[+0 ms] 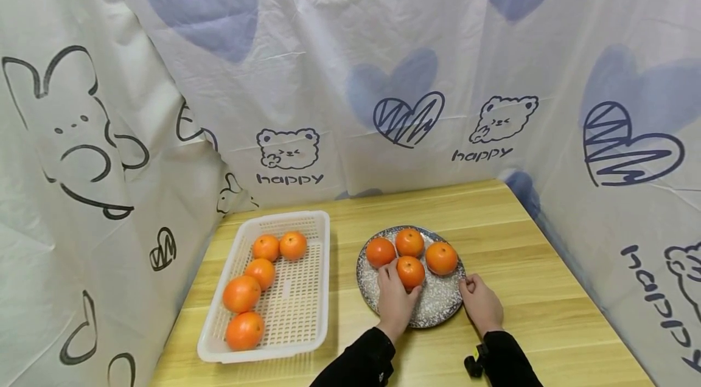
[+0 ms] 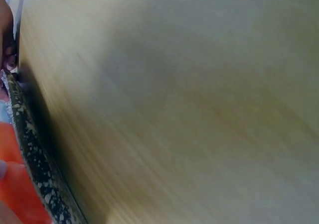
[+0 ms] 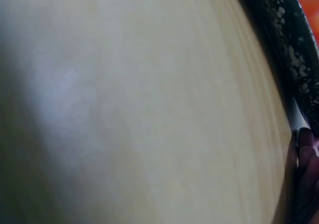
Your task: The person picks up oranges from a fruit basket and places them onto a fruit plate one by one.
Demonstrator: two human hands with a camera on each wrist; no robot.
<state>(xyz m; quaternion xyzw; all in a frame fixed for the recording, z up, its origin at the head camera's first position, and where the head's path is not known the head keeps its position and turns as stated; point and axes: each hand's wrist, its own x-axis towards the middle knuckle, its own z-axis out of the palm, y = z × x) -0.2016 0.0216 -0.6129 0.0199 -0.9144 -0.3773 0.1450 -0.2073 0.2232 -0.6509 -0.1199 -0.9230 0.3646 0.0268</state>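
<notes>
My left hand (image 1: 395, 305) holds an orange (image 1: 411, 271) over the near middle of a round speckled plate (image 1: 438, 302), thumb on the near right side and fingers on the left. Three more oranges sit behind and beside it, among them one at the back (image 1: 409, 242) and one to the right (image 1: 441, 258). At the plate's right edge, my right hand (image 1: 482, 303) pinches the rim between thumb and curled fingers. The right wrist view shows those fingers (image 3: 306, 157) right at the dark, white-flecked rim (image 3: 296, 59).
Left of the plate stands a white perforated plastic basket (image 1: 327, 289) with several oranges (image 1: 241, 294) along its left and far sides. Both stand on a wood-grain table (image 1: 547, 314). A printed cloth (image 1: 339, 70) hangs behind and at both sides.
</notes>
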